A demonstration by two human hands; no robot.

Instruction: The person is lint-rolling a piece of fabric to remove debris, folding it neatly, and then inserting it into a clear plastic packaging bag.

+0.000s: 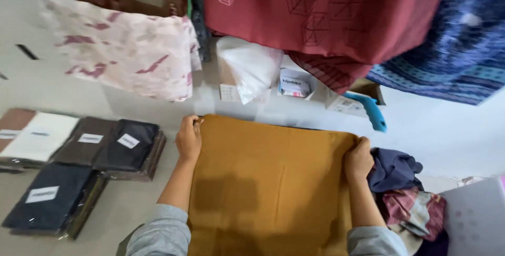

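Observation:
A mustard-yellow cloth (268, 177) lies spread flat in front of me on the pale floor. My left hand (188, 139) pinches its far left corner, fingers closed on the edge. My right hand (359, 158) grips the far right corner the same way. Both forearms in grey sleeves run along the cloth's two sides. The cloth's near part runs out of the frame at the bottom.
Stacks of wrapped folded cloths (79, 161), dark, brown and white, lie at the left. A crumpled heap of purple and pink fabric (402, 193) sits at the right. Hanging fabrics (326, 14), small boxes (294, 83) and a blue object (371, 111) lie beyond.

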